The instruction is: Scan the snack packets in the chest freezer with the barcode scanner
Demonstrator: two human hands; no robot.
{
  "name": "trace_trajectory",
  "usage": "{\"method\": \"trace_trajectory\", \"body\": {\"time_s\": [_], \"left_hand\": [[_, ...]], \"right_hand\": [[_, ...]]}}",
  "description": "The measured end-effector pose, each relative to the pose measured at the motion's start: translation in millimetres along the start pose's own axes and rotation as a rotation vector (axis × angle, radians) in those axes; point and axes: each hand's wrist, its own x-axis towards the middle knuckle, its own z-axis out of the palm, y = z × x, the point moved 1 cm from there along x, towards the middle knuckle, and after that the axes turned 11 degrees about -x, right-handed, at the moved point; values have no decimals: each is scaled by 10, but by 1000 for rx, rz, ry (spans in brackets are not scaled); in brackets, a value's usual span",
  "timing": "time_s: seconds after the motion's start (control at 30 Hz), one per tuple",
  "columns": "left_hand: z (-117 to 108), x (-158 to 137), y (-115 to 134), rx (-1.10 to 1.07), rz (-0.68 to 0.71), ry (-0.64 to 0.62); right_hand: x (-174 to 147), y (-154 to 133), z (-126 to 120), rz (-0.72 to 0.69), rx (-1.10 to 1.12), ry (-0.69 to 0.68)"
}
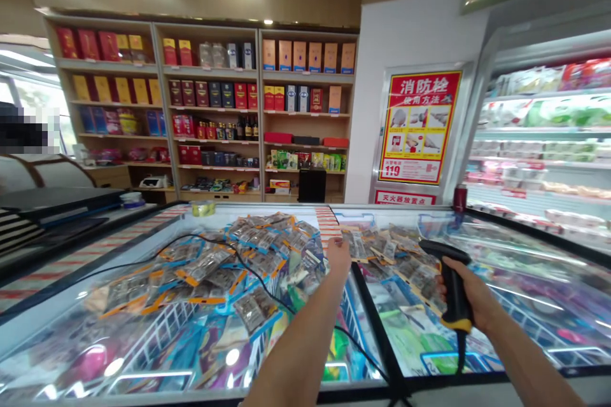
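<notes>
My right hand (470,292) is wrapped round a black barcode scanner (454,292) with yellow trim, held upright above the freezer's right side. Its head points left, and its cable hangs from the handle. My left hand (338,253) reaches forward over the middle of the chest freezer, by the red-and-white striped strip (327,222). Its fingers are curled beside the packets (367,245) on the right half; what they hold, if anything, is hidden. A heap of clear, orange-and-blue-edged packets (258,241) lies on the left glass.
The scanner's black cable (238,254) runs across the left glass. A roll of tape (203,208) sits on the back rim. Shelves (210,73) of boxes stand behind, and a lit display fridge (544,133) is at right. At far left, a person (33,172) is partly visible.
</notes>
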Motion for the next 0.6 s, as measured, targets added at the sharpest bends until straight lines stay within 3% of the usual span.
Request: {"method": "trace_trajectory", "body": {"time_s": [0.13,0.27,0.4,0.6], "left_hand": [[344,-44,28,84,101,-122],[315,-56,85,216,195,-159],[-102,-46,173,293,184,-152],[-1207,30,378,452,227,-28]], "right_hand": [[4,19,-189,-12,17,17],[-59,27,-200,1,21,-3],[-145,30,47,10,22,-86],[-346,113,740,7,-47,-248]]}}
